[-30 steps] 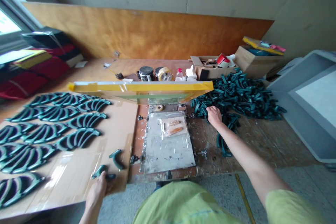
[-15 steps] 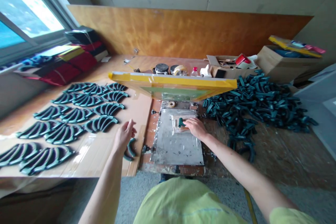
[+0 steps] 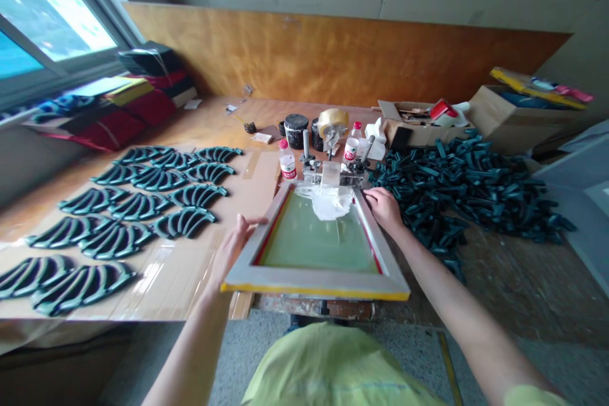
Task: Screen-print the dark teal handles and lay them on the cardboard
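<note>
1. The left hand (image 3: pixel 233 250) is open, its fingers spread against the left rail of the yellow-edged screen frame (image 3: pixel 314 284).
2. The right hand (image 3: pixel 384 209) is curled at the frame's far right corner; from here I cannot tell whether it is actually gripping.
3. The frame lies at the middle of the table (image 3: pixel 190 117), its far end held in metal hinge clamps (image 3: pixel 330 172). Green mesh (image 3: pixel 316 247) fills it, with crumpled plastic wrap (image 3: pixel 323 202) bunched at the far end.
4. At 9 o'clock, rows of dark green curved plastic pieces (image 3: pixel 137 206) lie on a cardboard sheet (image 3: pixel 181 285).
5. At 3 o'clock, a loose heap of dark green pieces (image 3: pixel 457 190) sits just beside the right hand.
6. At 12 o'clock stand a black jar (image 3: pixel 295 130), a roll of tape (image 3: pixel 332 122) and a plastic bottle (image 3: pixel 353 141).
</note>
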{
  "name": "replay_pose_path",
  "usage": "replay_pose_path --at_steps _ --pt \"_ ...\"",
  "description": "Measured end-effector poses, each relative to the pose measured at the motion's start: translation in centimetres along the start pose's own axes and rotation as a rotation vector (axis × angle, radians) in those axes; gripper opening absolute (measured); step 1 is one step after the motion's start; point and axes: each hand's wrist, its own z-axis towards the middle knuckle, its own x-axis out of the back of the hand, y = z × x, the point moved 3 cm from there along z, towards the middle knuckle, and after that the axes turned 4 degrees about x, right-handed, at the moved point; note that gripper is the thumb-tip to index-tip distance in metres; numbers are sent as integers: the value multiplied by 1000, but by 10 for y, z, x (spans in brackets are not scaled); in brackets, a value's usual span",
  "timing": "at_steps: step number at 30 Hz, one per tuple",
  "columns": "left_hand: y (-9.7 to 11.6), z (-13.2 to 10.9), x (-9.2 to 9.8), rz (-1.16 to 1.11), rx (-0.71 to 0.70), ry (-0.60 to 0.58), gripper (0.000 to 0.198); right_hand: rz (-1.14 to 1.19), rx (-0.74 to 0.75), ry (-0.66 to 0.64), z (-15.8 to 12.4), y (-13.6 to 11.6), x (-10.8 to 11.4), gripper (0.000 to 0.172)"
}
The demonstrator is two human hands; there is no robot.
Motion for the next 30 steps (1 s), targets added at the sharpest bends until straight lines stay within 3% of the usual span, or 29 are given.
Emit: replay_pose_path --at_steps 2,4,6,8,10,12,17,20,24,27,30 --pt "-41 -6 7 56 140 -25 71 1 68 23 23 -11 4 35" --pt "-74 -4 9 93 154 6 82 -32 164 -28 45 -33 -4 48" --pt "-98 2 8 124 131 49 90 -112 213 -167 61 -55 -20 50" --pt "-112 9 8 138 121 63 90 -197 201 -342 67 -69 -38 37" --pt "-118 14 9 150 127 49 87 -251 189 -463 62 -74 -50 21" --pt "-120 15 10 154 142 27 83 -256 240 -494 46 -74 -53 12" --pt "-120 15 11 148 140 15 80 -147 537 -558 0 -71 -28 25" --pt "-122 16 11 170 108 29 76 -117 574 -641 1 -72 -16 20" --pt "-123 17 13 187 79 47 73 -166 464 -500 7 -76 -26 15" --pt "-123 16 14 183 97 52 74 -144 521 -397 -17 -77 -38 23" --pt "-121 15 13 187 116 61 73 -73 603 -414 -36 -74 -36 26"
